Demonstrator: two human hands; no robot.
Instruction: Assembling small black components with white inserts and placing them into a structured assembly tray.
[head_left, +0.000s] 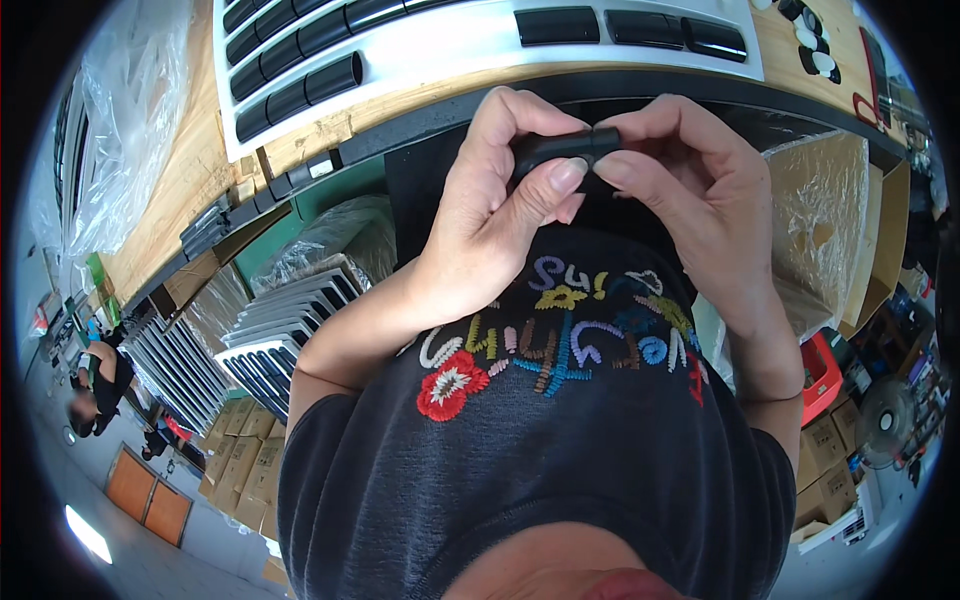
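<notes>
Just in front of my chest, both hands hold a short glossy black tube (548, 150) lying roughly sideways. A seam runs around it near its right end. My left hand (485, 210) is closed around the longer part, thumb on the near side. With thumb and forefinger my right hand (705, 185) pinches the shorter right end; its other fingers curl behind. Beyond the hands, a white tray (430, 62) lies on the table with rows of similar black tubes (300, 95) at left and several more at right.
The wooden table (185, 190) has a dark front edge. Clear plastic wrap (130, 120) covers its left end. Small black and white pieces (815, 45) lie at far right. Stacked filled trays (275, 330) and cardboard boxes (240, 460) stand at left; a red bin (820, 375) is at right.
</notes>
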